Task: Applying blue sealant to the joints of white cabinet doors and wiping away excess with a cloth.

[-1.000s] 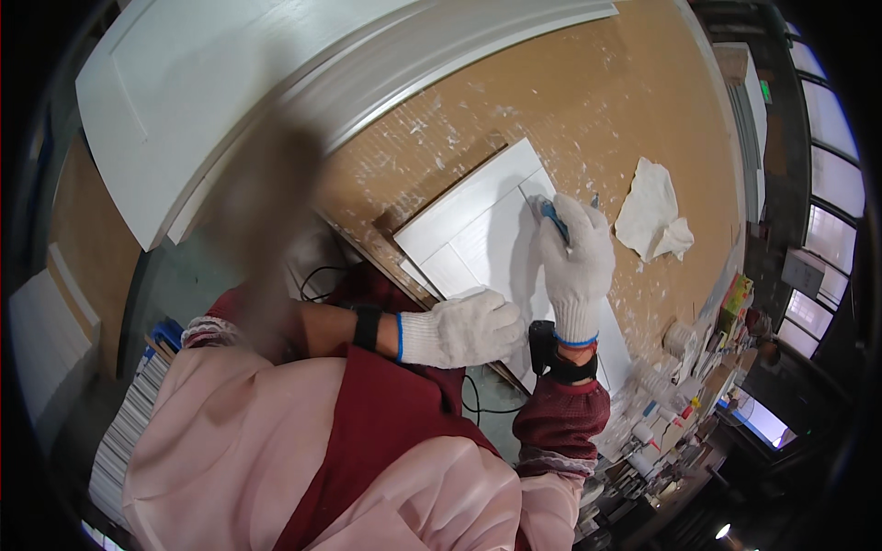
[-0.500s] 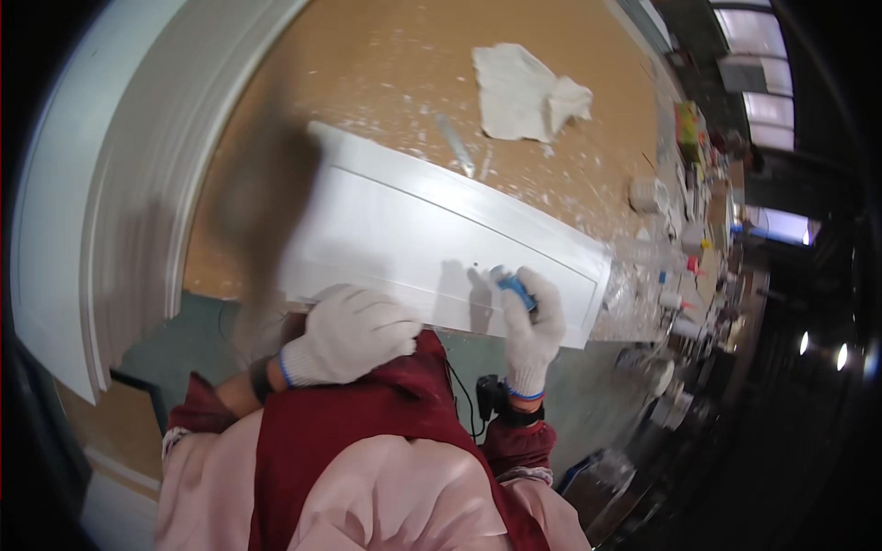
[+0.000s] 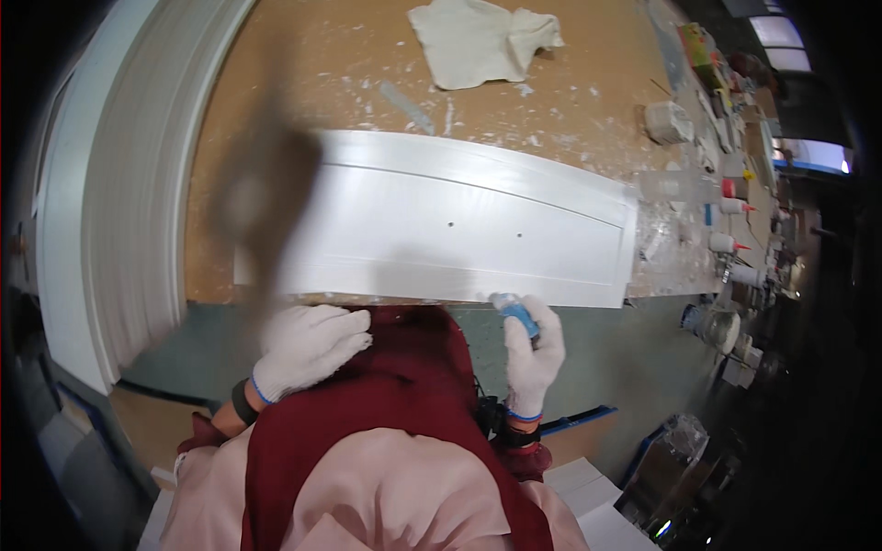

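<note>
A long white panel [image 3: 441, 225] with two small holes lies across the brown worktop [image 3: 303, 64]. My left hand [image 3: 308, 344], in a white glove, rests with bent fingers at the panel's near edge, holding nothing that I can see. My right hand [image 3: 533, 349], also gloved, grips a small blue-tipped tool [image 3: 516, 312] just below the panel's near edge. A dark red cloth [image 3: 395, 404] over my chest hides the space between my hands.
A crumpled white rag [image 3: 478, 41] lies at the far side of the worktop. Small bottles and tubs [image 3: 726, 211] crowd the right end. A large curved white moulding [image 3: 119, 202] stands at the left. A blurred dark shape [image 3: 262, 197] hangs in front of the panel's left end.
The view has swung so the panel lies level across the worktop. My right hand came off the panel surface toward me, down to its near edge. My left hand stayed near the edge.
</note>
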